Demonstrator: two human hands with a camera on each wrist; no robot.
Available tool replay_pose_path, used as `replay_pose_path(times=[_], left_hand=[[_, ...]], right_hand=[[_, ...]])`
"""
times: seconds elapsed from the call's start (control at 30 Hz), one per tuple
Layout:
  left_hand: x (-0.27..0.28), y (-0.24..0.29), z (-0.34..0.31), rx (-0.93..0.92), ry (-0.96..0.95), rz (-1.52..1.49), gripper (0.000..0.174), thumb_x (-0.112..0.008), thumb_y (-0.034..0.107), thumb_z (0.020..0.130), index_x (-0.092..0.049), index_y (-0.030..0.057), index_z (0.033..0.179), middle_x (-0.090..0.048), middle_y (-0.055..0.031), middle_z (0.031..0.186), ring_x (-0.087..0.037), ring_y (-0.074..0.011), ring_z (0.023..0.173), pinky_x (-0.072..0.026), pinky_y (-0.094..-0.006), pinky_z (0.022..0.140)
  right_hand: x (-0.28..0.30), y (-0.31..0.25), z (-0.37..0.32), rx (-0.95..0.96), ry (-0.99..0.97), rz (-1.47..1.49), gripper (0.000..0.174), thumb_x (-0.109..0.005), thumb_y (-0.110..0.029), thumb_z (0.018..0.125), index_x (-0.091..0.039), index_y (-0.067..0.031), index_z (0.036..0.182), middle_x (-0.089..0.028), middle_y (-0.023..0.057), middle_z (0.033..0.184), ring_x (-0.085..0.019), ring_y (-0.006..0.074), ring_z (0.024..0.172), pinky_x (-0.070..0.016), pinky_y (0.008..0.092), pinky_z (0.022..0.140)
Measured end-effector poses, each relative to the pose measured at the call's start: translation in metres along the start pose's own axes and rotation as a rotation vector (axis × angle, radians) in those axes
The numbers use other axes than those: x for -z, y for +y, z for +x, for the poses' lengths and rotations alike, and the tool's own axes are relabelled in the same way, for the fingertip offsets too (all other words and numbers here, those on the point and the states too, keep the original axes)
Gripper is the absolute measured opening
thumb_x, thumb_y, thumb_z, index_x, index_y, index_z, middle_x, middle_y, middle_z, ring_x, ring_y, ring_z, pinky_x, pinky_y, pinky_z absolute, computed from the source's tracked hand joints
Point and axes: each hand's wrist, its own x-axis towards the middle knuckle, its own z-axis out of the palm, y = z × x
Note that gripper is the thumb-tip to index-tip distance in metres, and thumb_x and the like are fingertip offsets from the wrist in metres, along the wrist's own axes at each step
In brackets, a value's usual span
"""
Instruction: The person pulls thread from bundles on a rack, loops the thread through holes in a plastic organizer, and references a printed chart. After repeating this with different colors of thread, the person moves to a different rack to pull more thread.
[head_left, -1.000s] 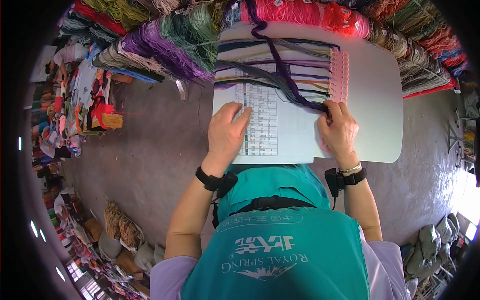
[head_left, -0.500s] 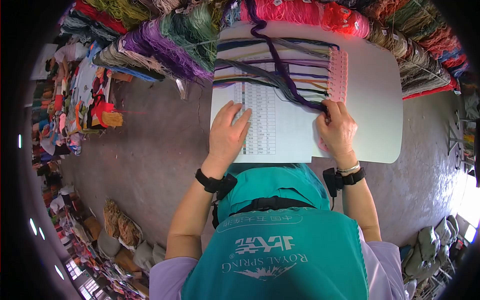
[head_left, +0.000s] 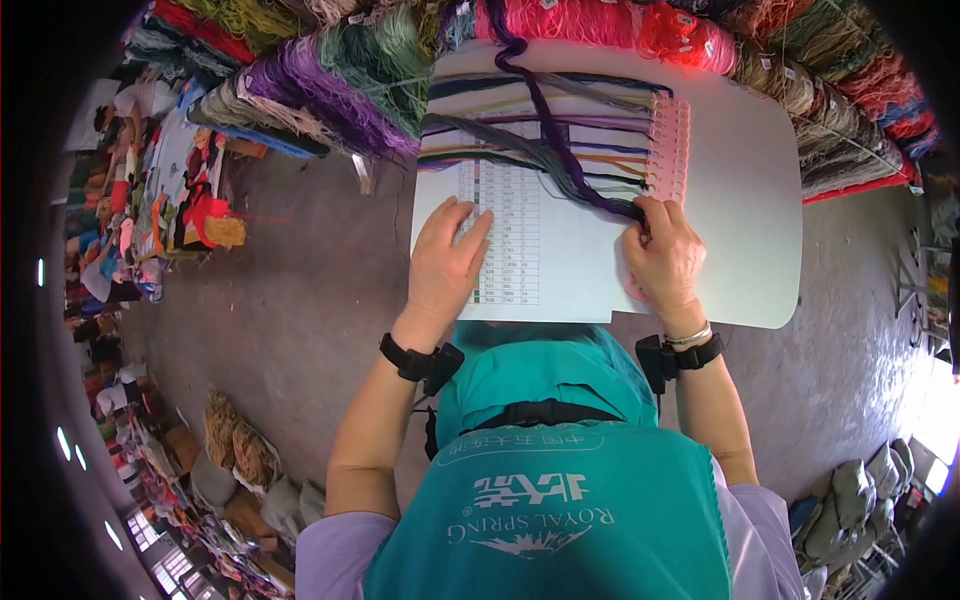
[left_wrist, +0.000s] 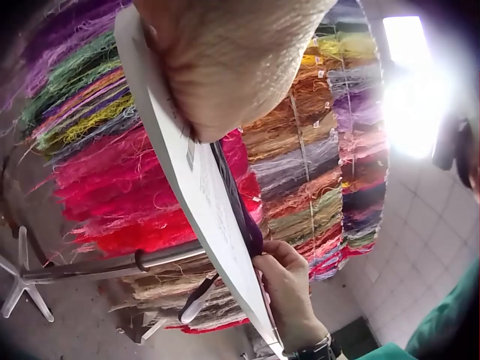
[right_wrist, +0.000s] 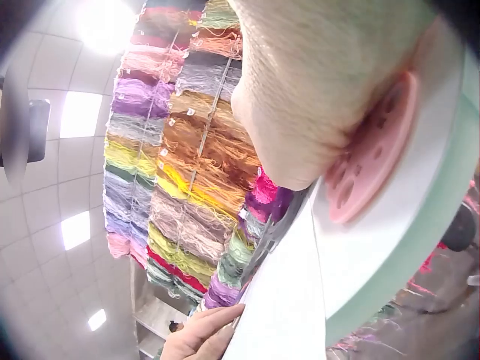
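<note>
Far left: heap of mixed cloth scraps (head_left: 165,195) on the concrete floor (head_left: 300,310). Sacks along the bottom-left edge, too small to make out.

Upper left: purple and green skeins (head_left: 335,85) hang just beside the board's left corner.

Left hand (head_left: 445,255): flat on the printed colour chart (head_left: 570,275), fingers straight and slightly spread, gripping nothing. Fingertips land on or next to the chart's colour-swatch column. Left wrist view shows only the palm pressed on the sheet, nothing curled.

Chart lies on the white board (head_left: 745,200), and its top part is under threads running across it.

Dark purple thread bundle (head_left: 555,140): comes down from the pink skeins (head_left: 580,20) at the top, runs diagonally over the chart and ends at the right hand. Thinner grey, green, orange and yellow strands lie level beneath it and run to the pink strip.

Right hand (head_left: 662,262): fingers curled, thumb and fingertips pinching the lower end of the purple bundle against the board, touching the lower end of the pink thread organizer (head_left: 672,150). Heel of the hand rests on the board. Right wrist view shows the organizer's holes beside the hand, with the fingertips hidden.

Right of board: more skeins, brown, red and green (head_left: 850,120), close to its edge.
</note>
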Motion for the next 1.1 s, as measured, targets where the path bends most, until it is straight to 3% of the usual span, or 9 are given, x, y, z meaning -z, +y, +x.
replay_pose_path(times=[0.33,0.4,0.53,0.6,0.73,0.93,1.1], left_hand=[[0.010,0.003,0.006,-0.027,-0.021,0.009,0.030,-0.069,0.006,0.084,-0.069,0.0089,0.113,-0.062,-0.0138,0.115,-0.060,-0.0352,0.111,-0.0521,-0.0415,0.090],[0.013,-0.006,0.007,0.067,-0.011,-0.204,0.026,-0.069,0.004,0.084,-0.070,0.0076,0.109,-0.063,-0.0124,0.112,-0.062,-0.0325,0.106,-0.0524,-0.0393,0.086],[0.040,-0.072,0.028,0.198,0.166,-0.336,0.016,-0.068,0.001,0.084,-0.070,0.0047,0.100,-0.064,-0.0099,0.104,-0.065,-0.0271,0.093,-0.0522,-0.0341,0.080],[0.050,-0.122,0.042,0.325,0.278,-0.429,0.011,-0.070,0.003,0.086,-0.071,0.0024,0.097,-0.065,-0.0061,0.098,-0.064,-0.0162,0.086,-0.0501,-0.0272,0.076],[0.062,-0.242,0.072,0.604,0.410,-0.631,0.011,-0.073,0.011,0.086,-0.073,0.0039,0.094,-0.065,-0.0091,0.095,-0.064,-0.0165,0.079,-0.0497,-0.0281,0.073],[0.064,-0.344,0.132,0.438,0.545,-0.406,0.014,-0.077,0.016,0.081,-0.074,0.0062,0.090,-0.062,-0.0094,0.085,-0.064,-0.0216,0.077,-0.0511,-0.0332,0.072],[0.058,-0.361,0.167,0.428,0.596,-0.203,0.011,-0.076,0.019,0.079,-0.075,0.0087,0.084,-0.061,-0.0095,0.082,-0.061,-0.0260,0.074,-0.0501,-0.0363,0.069]], right_hand=[[0.000,0.001,-0.003,0.003,-0.001,0.002,0.022,-0.063,-0.011,0.076,-0.066,-0.0121,0.098,-0.061,0.0078,0.083,-0.062,0.0283,0.066,-0.0502,0.0397,0.056],[0.001,-0.003,0.001,0.009,-0.003,0.001,0.023,-0.063,-0.010,0.076,-0.066,-0.0117,0.099,-0.061,0.0085,0.084,-0.063,0.0288,0.067,-0.0505,0.0397,0.057],[0.004,-0.011,0.003,-0.036,-0.046,0.012,0.025,-0.061,-0.009,0.077,-0.067,-0.0107,0.102,-0.061,0.0096,0.084,-0.063,0.0287,0.067,-0.0507,0.0393,0.059],[0.004,-0.012,0.005,-0.047,-0.058,0.010,0.025,-0.060,-0.007,0.077,-0.067,-0.0093,0.101,-0.061,0.0099,0.085,-0.062,0.0278,0.065,-0.0501,0.0392,0.058],[0.001,-0.026,0.007,-0.110,-0.068,-0.019,0.025,-0.060,-0.005,0.076,-0.066,-0.0074,0.101,-0.060,0.0098,0.082,-0.060,0.0262,0.062,-0.0485,0.0383,0.057],[-0.016,-0.065,-0.002,-0.180,-0.025,-0.063,0.024,-0.061,-0.004,0.076,-0.066,-0.0063,0.099,-0.058,0.0085,0.079,-0.056,0.0218,0.058,-0.0461,0.0342,0.054],[-0.023,-0.068,-0.006,-0.235,0.020,-0.066,0.023,-0.062,-0.005,0.077,-0.066,-0.0058,0.100,-0.057,0.0074,0.079,-0.053,0.0194,0.055,-0.0442,0.0324,0.053]])
